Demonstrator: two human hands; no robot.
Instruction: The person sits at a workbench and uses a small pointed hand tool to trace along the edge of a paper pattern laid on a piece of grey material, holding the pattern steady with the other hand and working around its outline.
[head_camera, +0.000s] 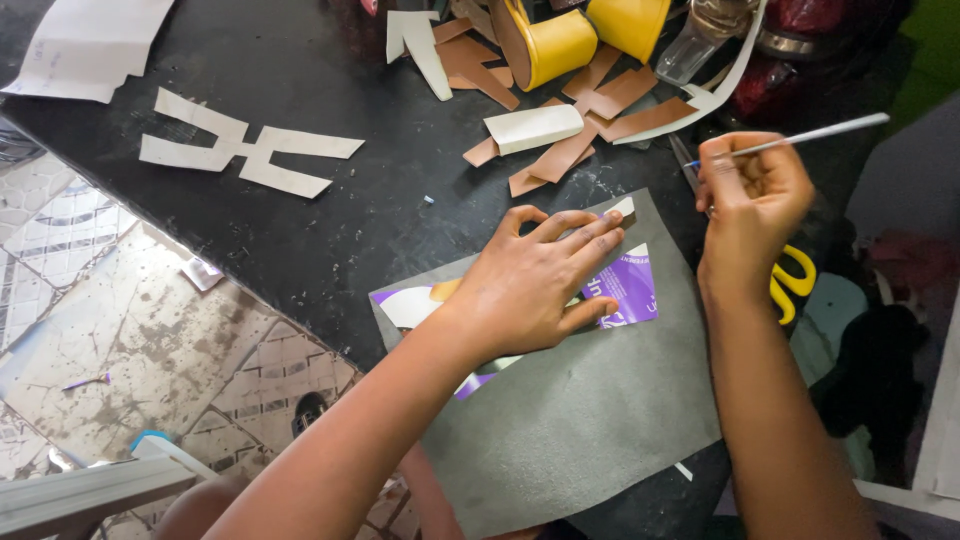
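One grey sheet (590, 420) lies on the black tabotop edge, overhanging toward the person. On it rests one purple-and-white card template (628, 288), and the left hand (530, 285) presses flat on that template, fingers spread and palm down, gripping nothing. The right hand (752, 195) hovers just beyond the sheet's far corner, fingers curled shut around one thin white pen (800, 137) whose tip points toward the template. One pair of yellow-handled scissors (792, 283) lies partly hidden under the right wrist.

Farther back on the tabletop (300, 70) sits one pale cut-out shape (240, 145) with branching arms, well apart from the hands. One white paper sheet (90, 40) lies at the far left corner. A loose heap of brown strips (600, 105) is scattered near the top; their exact count cannot be told because they overlap, though at least six show. One cream folded piece (533, 128) rests on the brown strips. Two yellow rolls (560, 42) stand just behind that heap. Below the tabletop, a worn patterned floor (130, 330) shows.
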